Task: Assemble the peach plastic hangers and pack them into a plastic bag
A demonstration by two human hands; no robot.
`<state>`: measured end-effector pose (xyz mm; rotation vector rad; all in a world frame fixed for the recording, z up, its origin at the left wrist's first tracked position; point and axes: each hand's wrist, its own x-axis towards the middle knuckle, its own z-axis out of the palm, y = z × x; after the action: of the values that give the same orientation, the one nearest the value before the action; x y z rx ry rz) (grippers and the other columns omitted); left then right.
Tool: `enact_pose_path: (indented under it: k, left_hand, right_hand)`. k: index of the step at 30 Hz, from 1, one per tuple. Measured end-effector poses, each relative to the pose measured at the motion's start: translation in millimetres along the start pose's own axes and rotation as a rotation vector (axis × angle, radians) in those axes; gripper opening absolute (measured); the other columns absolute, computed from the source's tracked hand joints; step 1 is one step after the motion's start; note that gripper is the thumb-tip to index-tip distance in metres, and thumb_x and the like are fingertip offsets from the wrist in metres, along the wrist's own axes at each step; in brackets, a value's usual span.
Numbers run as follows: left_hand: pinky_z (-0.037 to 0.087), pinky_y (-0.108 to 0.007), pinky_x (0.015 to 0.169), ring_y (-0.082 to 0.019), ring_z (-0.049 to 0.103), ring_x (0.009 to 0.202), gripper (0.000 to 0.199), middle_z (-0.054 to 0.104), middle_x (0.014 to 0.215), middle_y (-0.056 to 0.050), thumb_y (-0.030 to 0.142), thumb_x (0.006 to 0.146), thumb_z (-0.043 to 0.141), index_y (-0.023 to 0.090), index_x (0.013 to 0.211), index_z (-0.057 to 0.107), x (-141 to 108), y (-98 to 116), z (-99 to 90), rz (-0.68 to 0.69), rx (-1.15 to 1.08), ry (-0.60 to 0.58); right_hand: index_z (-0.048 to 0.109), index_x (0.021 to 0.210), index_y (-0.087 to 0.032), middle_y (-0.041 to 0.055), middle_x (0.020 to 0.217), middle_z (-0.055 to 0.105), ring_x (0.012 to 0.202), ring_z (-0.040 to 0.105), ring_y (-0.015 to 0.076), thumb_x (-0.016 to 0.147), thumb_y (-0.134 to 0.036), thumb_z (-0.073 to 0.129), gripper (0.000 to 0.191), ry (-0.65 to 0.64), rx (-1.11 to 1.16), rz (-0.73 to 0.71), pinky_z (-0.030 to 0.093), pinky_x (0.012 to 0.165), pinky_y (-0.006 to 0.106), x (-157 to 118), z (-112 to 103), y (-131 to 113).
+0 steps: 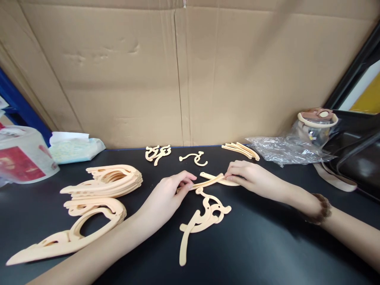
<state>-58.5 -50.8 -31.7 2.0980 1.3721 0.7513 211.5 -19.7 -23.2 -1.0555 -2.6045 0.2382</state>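
Note:
My left hand (176, 188) is closed in a pinch on the left end of a curved beige plastic hanger arm (208, 182). At that arm's right end, my right hand (245, 174) grips with thumb and fingers. A second beige arm (206, 175) crosses behind the first, its right end running under my right hand. Just below them, a partly joined folding hanger (208, 217) lies flat, with hook-shaped pieces and one long arm pointing towards me.
Folded beige hangers (115, 186) are stacked at left. Further back lie hook pieces (158, 152), two more hook pieces (197, 158) and several loose arms (242, 150). Clear plastic bags (282, 150), a lidded bottle (316, 126), a tissue pack (77, 150) and a tape roll (29, 154) stand around; cardboard (133, 79) closes the back.

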Motion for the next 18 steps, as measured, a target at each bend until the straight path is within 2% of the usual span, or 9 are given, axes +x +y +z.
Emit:
enact_pose_path:
  k: [3,6,8,11,15,18]
  left_hand:
    - [0.039,-0.028,0.064,-0.016,0.052,0.069,0.023,0.059,0.074,0.003,0.031,0.094,0.04,0.024,0.102,0.061,-0.5,1.4,-2.9,-0.061,-0.067,0.019]
    - [0.039,-0.027,0.067,-0.015,0.05,0.069,0.026,0.059,0.075,0.002,0.034,0.094,0.038,0.021,0.103,0.059,1.6,2.9,-5.4,-0.108,-0.159,0.035]
    - [0.038,-0.026,0.062,-0.014,0.047,0.065,0.03,0.056,0.073,0.002,0.038,0.095,0.036,0.02,0.102,0.059,3.5,4.0,-6.7,-0.144,-0.221,0.046]
    - [0.031,-0.023,0.053,-0.012,0.039,0.059,0.041,0.046,0.069,0.004,0.05,0.095,0.032,0.018,0.098,0.059,4.2,5.5,-8.8,-0.197,-0.299,0.062]
    - [0.028,-0.021,0.052,-0.01,0.034,0.058,0.041,0.036,0.067,0.006,0.056,0.091,0.043,0.019,0.093,0.061,2.9,7.2,-10.6,-0.189,-0.379,0.06]
    - [0.035,-0.022,0.058,-0.01,0.043,0.063,0.033,0.046,0.069,0.005,0.048,0.091,0.047,0.018,0.088,0.059,3.3,9.6,-9.3,-0.155,-0.414,0.055]
  right_hand:
    - [0.069,0.097,-0.02,0.0052,0.094,0.065,0.088,0.059,0.0195,0.1,-0.035,0.037,0.035,-0.006,-0.008,0.037,0.045,0.078,0.034,-0.4,-4.6,-0.8]
    - [0.069,0.096,-0.02,0.0044,0.094,0.064,0.085,0.059,0.0199,0.09,-0.048,0.055,0.032,-0.037,-0.002,0.097,0.044,0.073,0.033,-1.3,-9.7,1.3]
    - [0.068,0.089,-0.02,0.0037,0.091,0.064,0.083,0.059,0.0196,0.085,-0.047,0.062,0.028,-0.043,0.016,0.108,0.044,0.071,0.032,-2.0,-11.6,3.2]
    - [0.064,0.082,-0.019,0.0012,0.079,0.063,0.072,0.057,0.0162,0.089,-0.038,0.055,0.022,0.003,0.063,0.141,0.042,0.067,0.03,-2.5,-12.7,3.4]
    - [0.06,0.083,-0.02,-0.0019,0.069,0.059,0.064,0.054,0.0143,0.087,-0.042,0.059,0.023,0.222,0.253,0.221,0.042,0.063,0.029,-1.6,-15.1,-3.7]
    - [0.062,0.082,-0.02,-0.0013,0.072,0.06,0.064,0.054,0.0134,0.079,-0.043,0.068,0.024,0.423,0.549,0.273,0.043,0.062,0.028,-1.0,-17.7,-10.4]
